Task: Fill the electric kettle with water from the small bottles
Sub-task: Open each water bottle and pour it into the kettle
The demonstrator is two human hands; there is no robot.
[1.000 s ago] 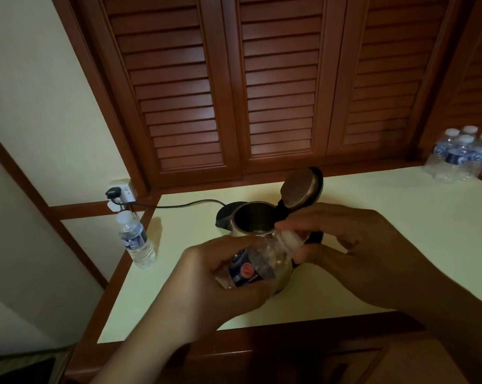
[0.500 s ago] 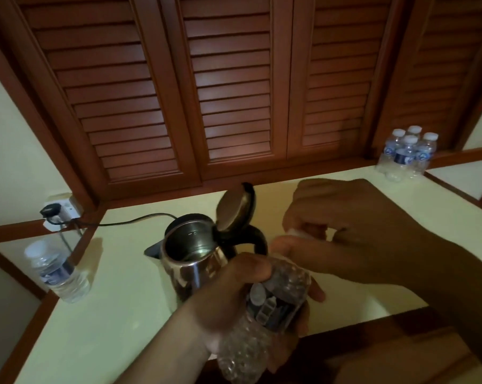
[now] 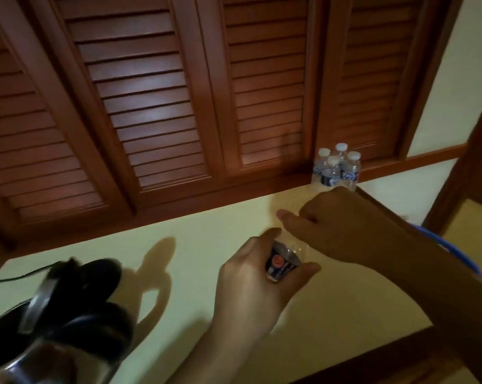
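My left hand [image 3: 250,284] grips a small clear water bottle [image 3: 281,263] with a dark label, held above the pale counter to the right of the kettle. My right hand [image 3: 342,225] sits at the bottle's top end with its fingers curled over the neck; the cap itself is hidden beneath them. The steel electric kettle [image 3: 48,328] stands at the lower left, blurred, with its black lid [image 3: 95,275] tipped up. Several capped small bottles [image 3: 335,170] stand together at the counter's back right corner.
The pale yellow counter [image 3: 345,314] has a dark wooden front edge and ends at louvred wooden doors [image 3: 156,112] behind. The kettle's black cord [image 3: 18,277] trails off to the left. A blue curved edge [image 3: 453,256] shows beside my right forearm.
The view swung right, so the kettle slid to the lower left. Both hands carried the bottle away from the kettle, rightward over the counter, my right hand staying at its top.
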